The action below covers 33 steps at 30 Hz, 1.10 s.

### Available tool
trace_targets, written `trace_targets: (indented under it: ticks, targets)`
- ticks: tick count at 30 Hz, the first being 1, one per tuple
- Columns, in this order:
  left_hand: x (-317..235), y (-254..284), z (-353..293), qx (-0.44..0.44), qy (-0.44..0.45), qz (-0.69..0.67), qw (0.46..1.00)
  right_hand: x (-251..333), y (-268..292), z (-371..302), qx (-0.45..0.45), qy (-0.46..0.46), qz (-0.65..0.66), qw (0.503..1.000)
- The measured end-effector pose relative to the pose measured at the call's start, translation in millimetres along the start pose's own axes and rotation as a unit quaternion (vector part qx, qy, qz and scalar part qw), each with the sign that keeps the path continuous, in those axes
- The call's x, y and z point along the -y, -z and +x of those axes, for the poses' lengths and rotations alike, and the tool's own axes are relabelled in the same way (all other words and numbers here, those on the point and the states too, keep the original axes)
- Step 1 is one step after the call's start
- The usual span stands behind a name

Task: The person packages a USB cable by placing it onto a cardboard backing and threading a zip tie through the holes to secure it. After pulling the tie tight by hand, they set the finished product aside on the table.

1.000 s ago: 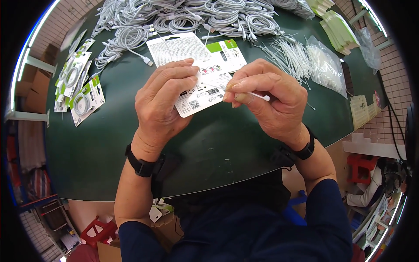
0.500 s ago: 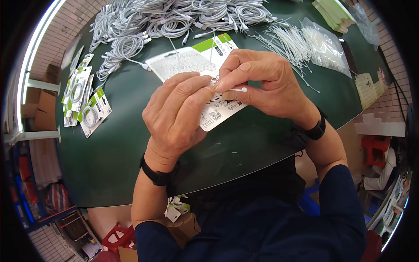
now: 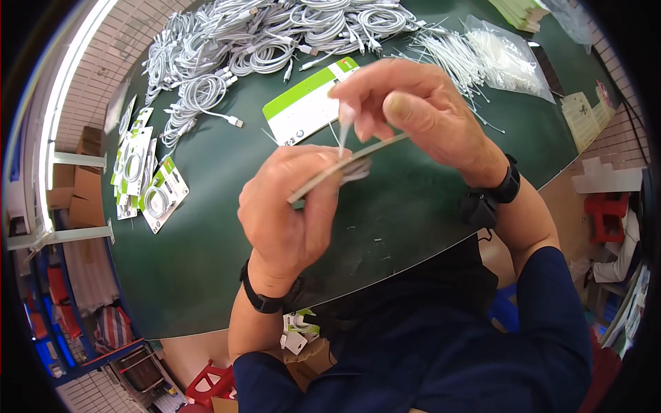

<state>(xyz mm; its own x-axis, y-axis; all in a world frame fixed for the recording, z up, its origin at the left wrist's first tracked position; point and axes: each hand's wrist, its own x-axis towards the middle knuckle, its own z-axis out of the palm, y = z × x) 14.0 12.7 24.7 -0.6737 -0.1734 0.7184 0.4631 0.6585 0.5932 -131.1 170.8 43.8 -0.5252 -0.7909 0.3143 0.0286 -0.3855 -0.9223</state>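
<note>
My left hand (image 3: 286,206) is closed on a packaging card (image 3: 320,180), which is tilted so that I see it nearly edge-on. A pale, looped piece (image 3: 358,168), perhaps cable, shows partly beneath the card. From the card's upper side a white cable tie (image 3: 345,127) sticks up, its top blurred. My right hand (image 3: 420,113) is over the card's right end beside the tie, thumb apart from the loosely bent fingers; their tips are blurred. Beyond the hands, a green and white card (image 3: 303,113) lies on the table.
Coiled white cables (image 3: 275,41) are heaped along the far side of the dark green table (image 3: 385,275). Loose cable ties (image 3: 451,62) and a clear bag of ties (image 3: 506,62) lie far right. Carded cables (image 3: 138,165) are piled at left; green cards (image 3: 520,14) are stacked far right.
The card has turned from facing me to nearly edge-on. My right fingers have parted from their pinch at the tie and risen, uncovering the card on the table.
</note>
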Motion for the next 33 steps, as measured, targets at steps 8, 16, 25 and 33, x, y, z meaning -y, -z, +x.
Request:
trace_targets:
  ticks: [8, 16, 25, 33]
  targets:
    - [31, -2, 6, -0.114, 0.314, -0.211, 0.919, -26, -2, 2, -0.015, 0.343, -0.423, 0.838]
    - [37, -12, -3, -0.104, 0.365, -0.325, 0.866, -44, -12, 6, 0.054, 0.364, -0.539, 0.758]
    - [31, -5, 1, -0.039, 0.328, -0.337, 0.882, -51, -4, 14, -0.014, 0.390, -0.497, 0.775]
    - [20, -6, 6, 0.004, 0.282, -0.314, 0.906, -49, 3, 14, -0.036, 0.397, -0.495, 0.772]
